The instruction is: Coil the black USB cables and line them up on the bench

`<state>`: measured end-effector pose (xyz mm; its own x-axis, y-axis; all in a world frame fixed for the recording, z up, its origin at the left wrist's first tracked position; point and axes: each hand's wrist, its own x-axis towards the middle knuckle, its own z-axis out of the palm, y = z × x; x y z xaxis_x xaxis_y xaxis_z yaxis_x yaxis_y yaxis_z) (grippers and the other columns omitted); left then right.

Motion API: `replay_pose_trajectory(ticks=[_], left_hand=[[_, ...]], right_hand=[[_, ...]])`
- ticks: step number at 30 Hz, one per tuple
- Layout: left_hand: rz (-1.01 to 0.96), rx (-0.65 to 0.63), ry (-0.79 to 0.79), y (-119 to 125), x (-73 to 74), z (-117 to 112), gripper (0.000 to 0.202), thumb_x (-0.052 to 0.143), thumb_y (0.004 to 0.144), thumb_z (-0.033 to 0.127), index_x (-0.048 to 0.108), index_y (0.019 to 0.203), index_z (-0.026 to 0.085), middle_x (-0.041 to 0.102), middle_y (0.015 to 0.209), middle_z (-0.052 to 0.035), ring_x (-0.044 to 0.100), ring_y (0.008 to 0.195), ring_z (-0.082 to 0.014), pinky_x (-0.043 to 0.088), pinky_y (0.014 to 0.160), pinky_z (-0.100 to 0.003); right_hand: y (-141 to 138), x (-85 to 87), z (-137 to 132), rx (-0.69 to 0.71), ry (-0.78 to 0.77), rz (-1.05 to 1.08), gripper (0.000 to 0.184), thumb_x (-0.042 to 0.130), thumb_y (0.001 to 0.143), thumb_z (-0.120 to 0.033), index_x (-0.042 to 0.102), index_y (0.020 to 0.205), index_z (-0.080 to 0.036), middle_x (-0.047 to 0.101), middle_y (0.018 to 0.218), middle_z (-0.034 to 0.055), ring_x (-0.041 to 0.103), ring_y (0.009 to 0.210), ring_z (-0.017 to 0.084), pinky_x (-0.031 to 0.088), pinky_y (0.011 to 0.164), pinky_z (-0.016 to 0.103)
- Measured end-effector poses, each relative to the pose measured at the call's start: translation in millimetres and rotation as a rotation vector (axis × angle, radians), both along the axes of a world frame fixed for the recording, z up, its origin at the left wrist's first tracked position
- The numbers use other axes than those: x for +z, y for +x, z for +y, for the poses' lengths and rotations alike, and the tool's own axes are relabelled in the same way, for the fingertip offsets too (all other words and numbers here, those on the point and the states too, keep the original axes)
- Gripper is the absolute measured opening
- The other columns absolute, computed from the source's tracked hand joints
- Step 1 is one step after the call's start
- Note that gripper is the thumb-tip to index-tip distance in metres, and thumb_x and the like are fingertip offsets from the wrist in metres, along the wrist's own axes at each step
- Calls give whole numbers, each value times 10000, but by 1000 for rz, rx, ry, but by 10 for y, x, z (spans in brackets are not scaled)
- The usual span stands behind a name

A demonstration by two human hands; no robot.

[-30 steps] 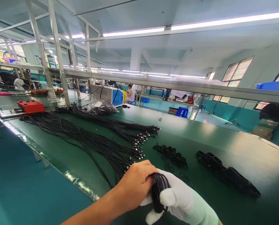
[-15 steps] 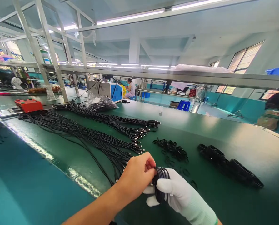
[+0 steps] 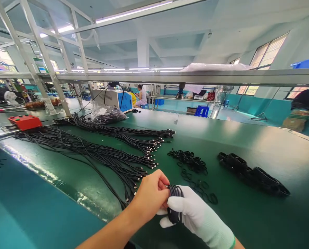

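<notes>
A coiled black cable (image 3: 174, 215) is wrapped in my right hand (image 3: 193, 207), which wears a white glove with its thumb pressed across the loops. My bare left hand (image 3: 151, 192) pinches at the near side of the same coil, fingertips touching it; what exactly lies between them is hidden. Just beyond my left hand, long black cables (image 3: 99, 148) lie in bunches with their metal plugs pointing right. Small black rings (image 3: 190, 160), like rubber bands or ties, are heaped past the coil, with several loose ones nearer my glove.
Coiled black cables (image 3: 255, 176) are piled on the green table (image 3: 232, 138) at right. A red box with buttons (image 3: 25, 122), a plastic bag (image 3: 106, 113) and a blue-and-white machine (image 3: 115, 99) stand at left and back. A metal shelf rail (image 3: 154, 76) crosses above; a person (image 3: 141, 97) sits beyond.
The view has shifted slightly, so the table things sit a little further left and higher. Both hands stay on the coiled cable with almost the same grip.
</notes>
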<state>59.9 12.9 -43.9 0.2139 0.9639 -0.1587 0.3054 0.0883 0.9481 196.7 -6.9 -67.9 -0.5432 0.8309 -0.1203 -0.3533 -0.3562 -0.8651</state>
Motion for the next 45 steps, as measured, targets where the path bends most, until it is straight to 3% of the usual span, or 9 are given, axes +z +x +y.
replay_pose_trajectory(ticks=[5,9,16,21,26,30,35,39,45], left_hand=[[324,-50,256,-43,-35,2,181,522,641,53,584,730,198,530,641,59,455,567,-103,315,514,-210],[141,-196,312,-88,-88,20,266,474,608,9,646,720,178,540,729,34,462,605,-98,330,539,-209],[152,-178,309,-145,-113,60,251,489,634,18,651,747,173,553,739,23,458,621,-108,368,575,-221],[230,-96,408,-223,-219,-123,313,608,615,73,604,896,210,569,1035,-29,518,991,-222,421,902,-373],[299,-72,487,-184,-435,-332,207,664,615,88,631,777,213,524,1238,-62,384,1227,-332,322,1028,-509],[144,-106,372,-273,-249,-234,255,633,680,134,625,921,219,589,1110,-43,511,1083,-244,407,963,-398],[224,-145,363,-308,-33,-69,305,518,699,73,628,942,222,602,846,24,541,709,-130,440,648,-231],[332,-135,495,-217,-170,-87,320,427,635,-20,640,757,185,551,730,21,533,628,-112,397,576,-210],[314,13,573,-156,-398,-140,340,415,669,-11,678,777,175,580,709,-3,568,641,-134,405,587,-231]], right_hand=[[-72,-137,-30,42,-33,48,394,743,676,-362,651,910,-58,645,718,96,632,611,160,558,542,281],[-123,-216,-40,59,-66,88,379,746,666,-350,644,887,-60,627,702,88,628,595,160,556,493,261],[-140,-226,-37,46,-153,93,332,770,648,-339,644,832,-92,611,748,62,593,612,127,527,469,215],[-182,-247,-18,-154,-266,185,302,759,676,-310,611,888,-154,611,712,17,607,672,147,533,592,290],[-238,-249,-9,-170,-220,314,304,768,653,-262,626,888,-130,600,682,6,569,620,118,510,613,280],[-128,-191,-22,-89,-280,208,325,752,663,-267,617,926,-132,625,767,44,624,687,160,554,603,318],[-97,-140,-59,74,-244,73,305,732,648,-219,633,912,-103,610,833,67,640,750,178,584,564,302],[-139,-190,-84,48,-222,56,301,726,648,-202,613,914,-118,607,780,47,637,716,170,586,535,289],[-132,-227,-69,95,-175,65,309,734,652,-215,613,916,-110,622,760,53,634,681,162,568,523,261]])
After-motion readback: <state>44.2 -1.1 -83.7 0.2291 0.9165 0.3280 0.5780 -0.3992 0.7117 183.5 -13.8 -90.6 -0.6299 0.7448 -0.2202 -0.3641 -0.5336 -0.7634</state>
